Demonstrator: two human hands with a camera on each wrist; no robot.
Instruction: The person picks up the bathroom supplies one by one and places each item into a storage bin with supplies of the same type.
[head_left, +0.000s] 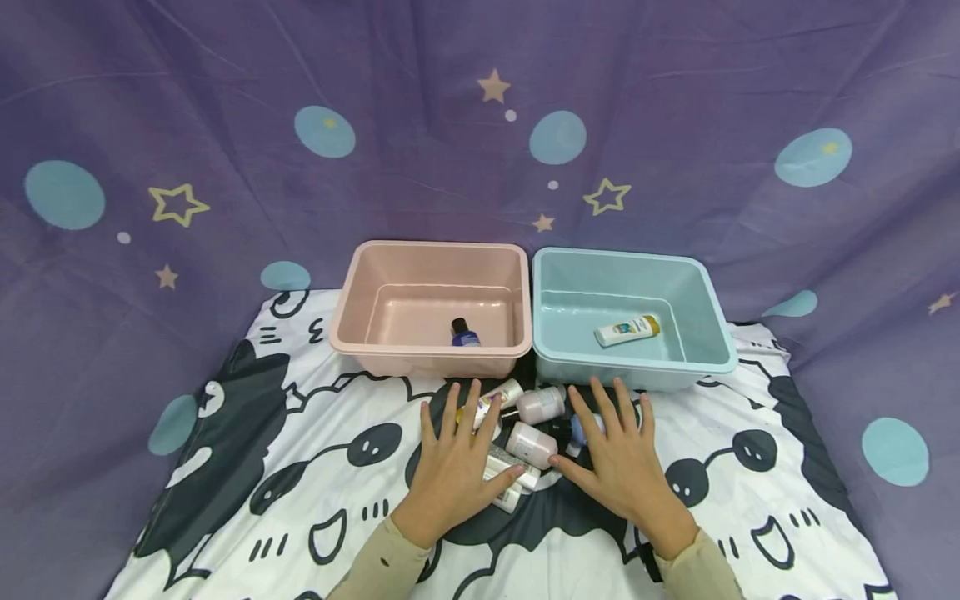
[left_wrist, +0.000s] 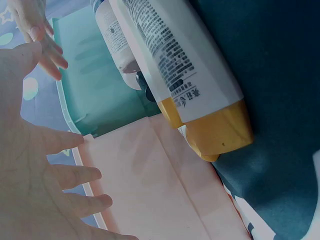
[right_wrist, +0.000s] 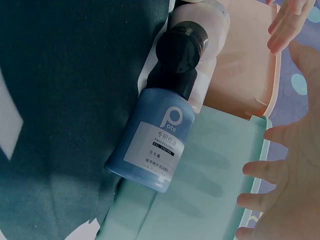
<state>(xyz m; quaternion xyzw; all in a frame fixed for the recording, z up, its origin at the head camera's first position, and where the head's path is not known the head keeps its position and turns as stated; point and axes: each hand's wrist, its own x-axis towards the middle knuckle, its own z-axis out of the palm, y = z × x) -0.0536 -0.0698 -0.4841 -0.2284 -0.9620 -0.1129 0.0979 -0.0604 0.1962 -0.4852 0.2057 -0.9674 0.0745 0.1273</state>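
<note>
My left hand [head_left: 452,473] is spread flat over the left side of a small pile of bottles, with nothing in its grasp. White bottles with yellow caps [left_wrist: 200,75] appear near it in the left wrist view. My right hand [head_left: 621,462], fingers also spread, hovers by a blue pump-less bottle [right_wrist: 152,140] with a black cap. Two pale pink bottles [head_left: 532,445] [head_left: 542,405] lie between the hands, one showing a black cap in the right wrist view. White containers [head_left: 521,473] lie partly hidden under the left hand's thumb.
Behind the pile stand a pink bin [head_left: 431,352] holding a dark blue bottle [head_left: 465,335] and a light teal bin [head_left: 637,362] holding a white tube [head_left: 627,331] with a gold cap. A patterned black-and-white cloth [head_left: 322,467] covers the surface; a purple curtain [head_left: 420,167] hangs behind.
</note>
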